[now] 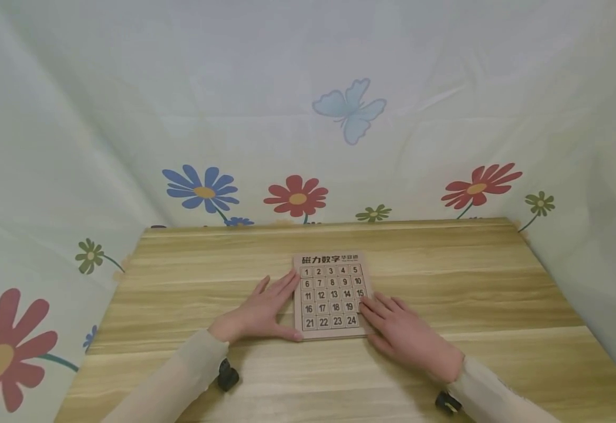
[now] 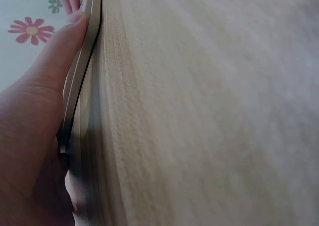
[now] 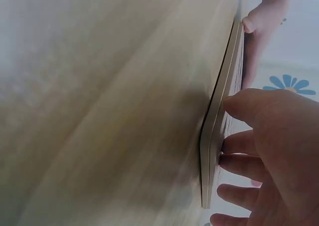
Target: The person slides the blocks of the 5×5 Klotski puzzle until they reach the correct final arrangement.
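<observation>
A flat wooden sliding number puzzle (image 1: 334, 334) lies on the table, its numbered tiles running in rows from 1 at the top left to 24 in the bottom row. Along its left edge rests my left hand (image 1: 260, 311), fingers extended, thumb at the lower left corner. My right hand (image 1: 410, 338) touches the right side, its fingertips just below tile 15 and covering the spot after 19. The left wrist view shows the thumb (image 2: 75, 29) against the board's edge (image 2: 76, 89). In the right wrist view, thumb and fingers (image 3: 239, 164) meet the board's side, fairly straight.
The wood-grain table (image 1: 207, 252) extends around the puzzle on all sides. A pale cloth backdrop (image 1: 234, 88) with printed flowers and a butterfly rises behind the table and at both sides. A small black device sits at each wrist, the left one (image 1: 228, 376) near the cuff.
</observation>
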Demonstrator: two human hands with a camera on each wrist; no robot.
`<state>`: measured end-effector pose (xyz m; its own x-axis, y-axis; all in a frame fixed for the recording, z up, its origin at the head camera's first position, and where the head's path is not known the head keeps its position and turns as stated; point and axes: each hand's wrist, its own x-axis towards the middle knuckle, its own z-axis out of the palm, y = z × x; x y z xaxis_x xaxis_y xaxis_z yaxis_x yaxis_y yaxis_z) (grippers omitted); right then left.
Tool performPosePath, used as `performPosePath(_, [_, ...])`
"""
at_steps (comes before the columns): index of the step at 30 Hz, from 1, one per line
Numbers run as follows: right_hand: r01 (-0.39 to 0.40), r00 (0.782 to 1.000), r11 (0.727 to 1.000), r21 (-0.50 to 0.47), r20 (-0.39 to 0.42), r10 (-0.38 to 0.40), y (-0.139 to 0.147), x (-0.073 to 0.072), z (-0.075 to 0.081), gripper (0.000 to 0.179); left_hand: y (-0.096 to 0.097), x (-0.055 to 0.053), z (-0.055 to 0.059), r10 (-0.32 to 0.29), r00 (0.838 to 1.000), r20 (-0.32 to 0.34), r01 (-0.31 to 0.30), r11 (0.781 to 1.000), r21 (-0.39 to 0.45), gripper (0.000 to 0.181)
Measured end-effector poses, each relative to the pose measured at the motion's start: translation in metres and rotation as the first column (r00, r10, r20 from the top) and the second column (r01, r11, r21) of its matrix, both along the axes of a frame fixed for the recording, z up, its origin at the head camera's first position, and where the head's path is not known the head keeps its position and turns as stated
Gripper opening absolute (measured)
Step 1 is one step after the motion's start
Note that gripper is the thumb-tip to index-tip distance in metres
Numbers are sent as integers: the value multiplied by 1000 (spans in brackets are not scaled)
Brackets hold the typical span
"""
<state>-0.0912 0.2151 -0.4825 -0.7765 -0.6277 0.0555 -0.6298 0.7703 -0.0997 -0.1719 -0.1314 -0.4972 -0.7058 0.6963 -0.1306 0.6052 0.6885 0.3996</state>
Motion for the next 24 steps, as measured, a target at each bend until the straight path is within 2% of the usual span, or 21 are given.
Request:
performPosePath(5, [-16, 998, 1000, 2, -55, 16, -2, -6, -1, 52, 0, 0, 0, -5, 1000, -1, 5, 1000, 26, 130])
performPosePath(9, [-18, 997, 1000, -14, -75, 17, -11, -7, 7, 50, 0, 0, 0, 1, 1000, -6, -1, 1000, 10, 130])
performPosePath(16, [-69, 998, 998, -7, -3, 69, -32, -9, 16, 51, 2, 1, 2, 8, 1000, 9, -8, 1000, -7, 131])
performPosePath(24, [5, 1000, 999, -35, 11, -5, -28, -25, 14, 55, 1, 0, 2, 12, 1000, 7, -11, 1000, -27, 132])
